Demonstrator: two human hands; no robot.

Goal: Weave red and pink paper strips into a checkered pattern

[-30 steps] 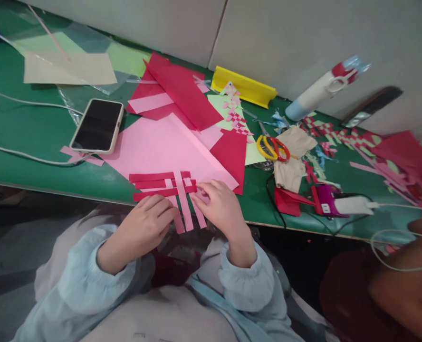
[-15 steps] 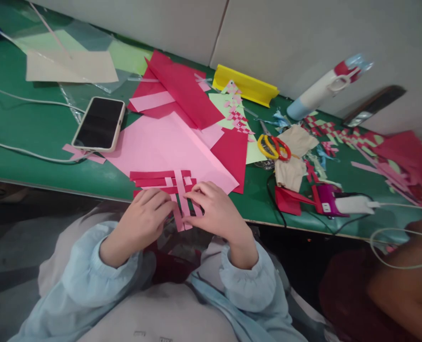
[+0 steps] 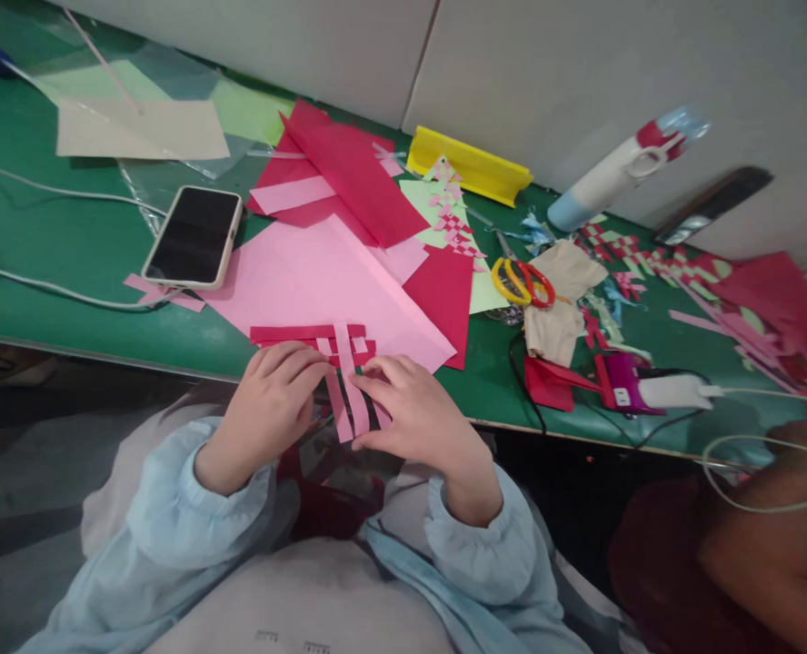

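Red paper strips [image 3: 281, 334] lie crosswise under and over long pink paper strips [image 3: 357, 400], forming a partly woven piece at the table's front edge. My left hand [image 3: 267, 400] is closed at the left side of the weave, fingers curled over the red strips and fingertips beside the pink ones. Around the hanging ends of the pink strips, my right hand [image 3: 413, 409] curves its thumb and index finger, gripping at the right side. Behind the weave lies a large pink paper sheet [image 3: 287, 277]. The palms and the undersides of the strips are hidden.
Left of the sheet lies a phone [image 3: 192, 238] with white cables. To the right are scissors [image 3: 523, 280], a cloth pouch [image 3: 557, 331], a purple charger [image 3: 625, 383] and a bottle [image 3: 612, 173]. Another person's arm [image 3: 778, 545] is at the lower right.
My left hand has moved slightly up, covering more of the lower red strips. My right hand has shifted a little down on the pink strips. The camera view moved slightly.
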